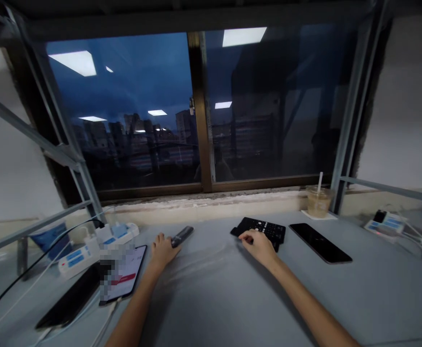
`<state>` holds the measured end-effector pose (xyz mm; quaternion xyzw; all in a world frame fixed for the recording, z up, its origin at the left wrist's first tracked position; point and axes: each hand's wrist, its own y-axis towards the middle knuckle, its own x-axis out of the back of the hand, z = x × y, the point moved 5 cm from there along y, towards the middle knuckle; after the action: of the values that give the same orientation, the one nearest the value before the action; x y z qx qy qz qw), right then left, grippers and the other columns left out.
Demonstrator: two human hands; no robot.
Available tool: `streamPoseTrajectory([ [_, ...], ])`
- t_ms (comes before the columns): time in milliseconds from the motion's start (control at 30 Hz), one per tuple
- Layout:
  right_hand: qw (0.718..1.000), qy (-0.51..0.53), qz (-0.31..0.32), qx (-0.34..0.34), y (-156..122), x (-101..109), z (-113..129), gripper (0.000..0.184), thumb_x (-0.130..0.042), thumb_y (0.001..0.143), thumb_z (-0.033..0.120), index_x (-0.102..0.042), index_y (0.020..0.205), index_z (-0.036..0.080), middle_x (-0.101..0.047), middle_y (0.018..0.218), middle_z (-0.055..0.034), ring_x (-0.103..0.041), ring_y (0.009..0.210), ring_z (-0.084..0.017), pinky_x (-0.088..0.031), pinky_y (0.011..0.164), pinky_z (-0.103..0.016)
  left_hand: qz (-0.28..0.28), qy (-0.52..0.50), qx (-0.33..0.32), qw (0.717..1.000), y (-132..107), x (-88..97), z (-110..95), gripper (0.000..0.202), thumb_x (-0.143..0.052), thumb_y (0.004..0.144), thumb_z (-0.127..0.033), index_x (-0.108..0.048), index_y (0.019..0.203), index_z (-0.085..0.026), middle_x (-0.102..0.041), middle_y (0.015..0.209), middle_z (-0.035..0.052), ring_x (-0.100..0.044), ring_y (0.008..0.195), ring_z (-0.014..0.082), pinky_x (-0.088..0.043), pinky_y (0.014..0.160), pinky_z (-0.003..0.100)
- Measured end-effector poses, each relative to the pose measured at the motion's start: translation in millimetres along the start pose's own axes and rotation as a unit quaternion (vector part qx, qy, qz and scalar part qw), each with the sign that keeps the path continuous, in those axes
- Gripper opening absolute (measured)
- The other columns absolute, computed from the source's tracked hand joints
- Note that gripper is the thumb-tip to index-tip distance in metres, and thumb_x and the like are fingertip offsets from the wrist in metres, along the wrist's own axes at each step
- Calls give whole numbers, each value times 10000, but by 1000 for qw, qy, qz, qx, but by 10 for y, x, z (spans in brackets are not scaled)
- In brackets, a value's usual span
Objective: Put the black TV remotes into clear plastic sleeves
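My left hand (163,250) rests at the near end of a dark remote control (184,235), its thumb and forefinger closed about that end. The remote lies slanted on the grey table. To the right, my right hand (259,246) has its fingers curled at the left end of a group of black remote controls (265,226) with pale buttons. These lie close together, and the hand covers part of them. Its fingertips seem pinched on one remote's edge, though the exact grip is partly hidden.
A black phone (320,243) lies right of the remotes, with an iced drink cup (318,201) behind it. At left are a lit phone (127,274), a dark phone (72,294), a power strip (75,260) and cables. Metal frame posts (348,120) flank the window.
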<state>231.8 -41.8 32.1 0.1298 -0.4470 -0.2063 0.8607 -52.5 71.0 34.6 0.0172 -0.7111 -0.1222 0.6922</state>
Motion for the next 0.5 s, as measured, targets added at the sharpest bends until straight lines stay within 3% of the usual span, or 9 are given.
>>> streamPoseTrajectory([
  [167, 999, 36, 5, 25, -33, -28, 145, 228, -471, 729, 179, -676, 816, 232, -674, 805, -7, -614, 747, -154, -438, 674, -252, -45, -6, -24, 999, -27, 188, -46, 369, -529, 698, -273, -530, 1045, -147, -529, 1126, 131, -491, 1063, 270, -360, 879, 364],
  [300, 998, 65, 2, 25, -66, -27, 245, 270, -458, 754, 245, -639, 955, 238, -669, 736, 4, -614, 711, -171, -439, 673, -281, -91, -54, -46, 993, -115, 395, -197, 293, -462, 729, -212, -467, 1021, -181, -617, 974, 80, -569, 939, 243, -383, 823, 343],
  [500, 984, 166, -62, 26, -82, 62, 318, 360, -419, 801, 340, -509, 1127, 216, -640, 872, -27, -588, 659, -152, -454, 625, -272, -69, -103, -112, 986, -262, 437, -477, 265, -485, 738, -272, -414, 989, -231, -638, 920, 31, -603, 878, 227, -401, 744, 299],
])
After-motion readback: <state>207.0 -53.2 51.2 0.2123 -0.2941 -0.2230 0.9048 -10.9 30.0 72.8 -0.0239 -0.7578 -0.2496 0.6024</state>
